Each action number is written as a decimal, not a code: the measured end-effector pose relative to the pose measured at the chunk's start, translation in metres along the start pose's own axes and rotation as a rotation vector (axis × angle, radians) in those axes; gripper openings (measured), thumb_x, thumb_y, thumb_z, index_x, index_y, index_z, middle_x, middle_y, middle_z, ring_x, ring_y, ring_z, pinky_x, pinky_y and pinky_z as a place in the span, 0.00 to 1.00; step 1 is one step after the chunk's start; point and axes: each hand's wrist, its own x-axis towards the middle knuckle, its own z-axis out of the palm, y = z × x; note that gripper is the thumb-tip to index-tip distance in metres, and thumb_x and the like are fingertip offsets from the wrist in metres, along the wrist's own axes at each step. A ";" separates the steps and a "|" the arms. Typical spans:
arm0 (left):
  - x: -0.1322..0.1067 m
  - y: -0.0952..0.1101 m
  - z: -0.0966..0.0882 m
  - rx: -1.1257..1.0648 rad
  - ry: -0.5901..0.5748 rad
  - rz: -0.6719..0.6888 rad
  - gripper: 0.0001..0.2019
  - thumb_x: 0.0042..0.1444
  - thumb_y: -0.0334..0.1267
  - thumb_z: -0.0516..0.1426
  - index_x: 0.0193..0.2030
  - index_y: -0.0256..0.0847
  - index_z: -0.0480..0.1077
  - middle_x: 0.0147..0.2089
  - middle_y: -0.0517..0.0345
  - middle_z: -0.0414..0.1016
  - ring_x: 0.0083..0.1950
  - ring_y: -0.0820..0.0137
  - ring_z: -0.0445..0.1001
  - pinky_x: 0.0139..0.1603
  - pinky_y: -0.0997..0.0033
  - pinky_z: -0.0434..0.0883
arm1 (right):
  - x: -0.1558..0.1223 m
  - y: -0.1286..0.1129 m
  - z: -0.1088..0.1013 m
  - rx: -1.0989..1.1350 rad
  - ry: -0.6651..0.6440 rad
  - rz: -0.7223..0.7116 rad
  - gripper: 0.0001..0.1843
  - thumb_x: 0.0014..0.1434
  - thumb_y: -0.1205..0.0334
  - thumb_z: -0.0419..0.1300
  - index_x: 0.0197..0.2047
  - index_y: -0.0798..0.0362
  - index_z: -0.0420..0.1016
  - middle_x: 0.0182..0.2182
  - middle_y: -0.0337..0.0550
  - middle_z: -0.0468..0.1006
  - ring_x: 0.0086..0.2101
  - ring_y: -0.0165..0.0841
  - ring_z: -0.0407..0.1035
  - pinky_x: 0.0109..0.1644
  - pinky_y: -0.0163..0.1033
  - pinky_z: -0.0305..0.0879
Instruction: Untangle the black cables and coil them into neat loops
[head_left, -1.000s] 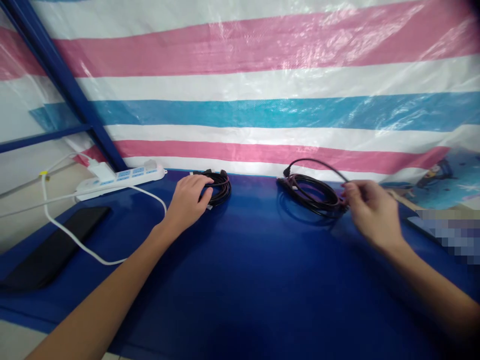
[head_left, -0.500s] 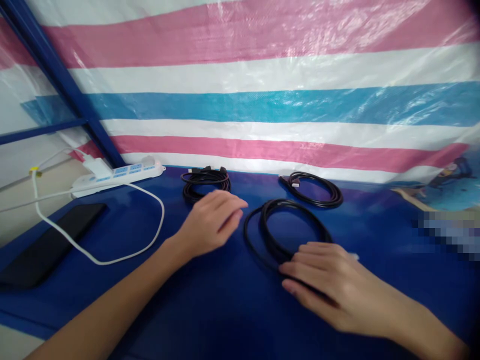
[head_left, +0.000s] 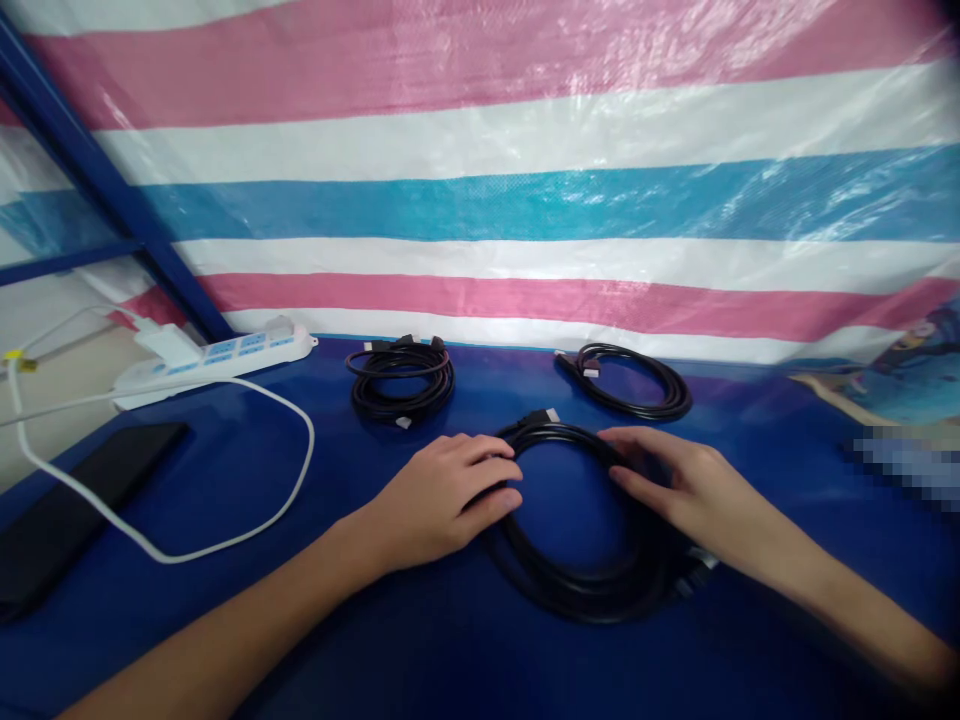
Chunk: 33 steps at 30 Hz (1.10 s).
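Note:
A large black coiled cable [head_left: 585, 585] lies on the blue table [head_left: 315, 620] in front of me. My left hand [head_left: 442, 500] rests on the coil's left side with its fingers stretched over the strands. My right hand [head_left: 682, 485] lies on the coil's right side, fingers flat and extended toward the top of the loop. Neither hand grips the cable. One plug end [head_left: 546, 414] sticks out at the top of the coil.
Two smaller black cable coils sit at the back, one at the left [head_left: 403, 383] and one at the right [head_left: 634, 380]. A white power strip [head_left: 214, 358] with a looping white cord [head_left: 225, 540] lies far left. A black flat device [head_left: 67, 510] lies at the left edge. A striped tarp [head_left: 525, 180] hangs behind.
My right hand pulled one coil from the back right pile to the middle of the table. My left hand left the back left coil and came onto the near coil.

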 end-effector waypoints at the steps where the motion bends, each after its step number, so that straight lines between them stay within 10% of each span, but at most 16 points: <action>1: 0.000 -0.002 0.001 -0.004 0.038 -0.056 0.16 0.65 0.45 0.46 0.54 0.46 0.68 0.59 0.57 0.68 0.59 0.67 0.67 0.60 0.61 0.64 | -0.001 -0.006 -0.001 0.044 -0.043 0.007 0.17 0.58 0.52 0.56 0.48 0.48 0.74 0.41 0.44 0.78 0.37 0.37 0.75 0.36 0.40 0.74; 12: 0.003 -0.018 0.008 0.003 0.072 -0.199 0.14 0.60 0.34 0.50 0.52 0.41 0.68 0.56 0.52 0.70 0.58 0.63 0.66 0.61 0.55 0.64 | -0.001 -0.014 -0.006 0.416 0.079 0.142 0.22 0.52 0.46 0.63 0.47 0.49 0.73 0.40 0.45 0.77 0.39 0.36 0.73 0.40 0.37 0.71; 21: -0.001 -0.010 0.000 0.027 -0.041 -0.004 0.15 0.63 0.32 0.47 0.54 0.44 0.66 0.55 0.55 0.72 0.58 0.67 0.67 0.58 0.61 0.63 | 0.001 -0.015 -0.016 0.728 0.339 0.322 0.14 0.53 0.53 0.58 0.42 0.48 0.66 0.26 0.38 0.68 0.16 0.27 0.60 0.15 0.33 0.53; 33: -0.008 -0.001 -0.007 0.089 -0.078 0.400 0.18 0.54 0.55 0.57 0.32 0.40 0.72 0.30 0.60 0.72 0.35 0.72 0.68 0.43 0.67 0.61 | -0.001 -0.008 -0.006 0.110 0.223 0.111 0.13 0.55 0.50 0.57 0.36 0.50 0.75 0.36 0.46 0.75 0.31 0.36 0.70 0.30 0.40 0.65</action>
